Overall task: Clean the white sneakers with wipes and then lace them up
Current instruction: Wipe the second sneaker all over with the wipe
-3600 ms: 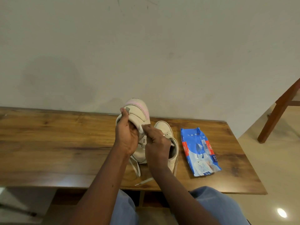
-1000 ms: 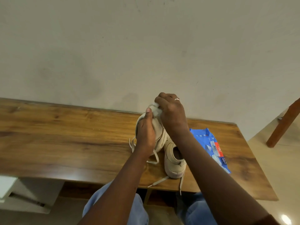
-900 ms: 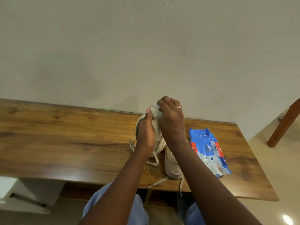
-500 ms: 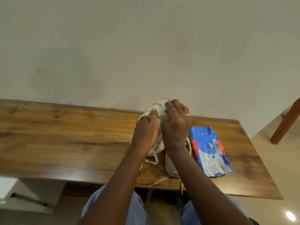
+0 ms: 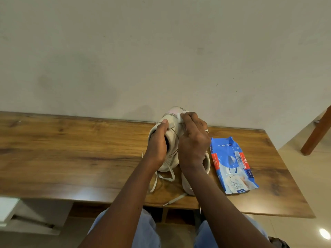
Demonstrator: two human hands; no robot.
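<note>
My left hand (image 5: 157, 147) grips a white sneaker (image 5: 172, 135) with a pink heel, held tilted above the wooden table (image 5: 71, 158), thumb on its back. My right hand (image 5: 193, 142) pinches a small white wipe (image 5: 180, 116) and presses it against the heel of that sneaker. Loose white laces (image 5: 165, 176) hang from it onto the table. The second white sneaker (image 5: 187, 185) lies on the table under my right wrist, mostly hidden. A blue pack of wipes (image 5: 232, 165) lies flat to the right of the shoes.
The table stands against a plain wall. A reddish wooden furniture leg (image 5: 317, 133) stands on the tiled floor at far right. My knees in blue trousers (image 5: 146, 230) show below the table's front edge.
The sneaker has been turned so its pink heel faces up. My right hand with the wipe has shifted from the top down onto the heel's right side; my left thumb stays on the back.
</note>
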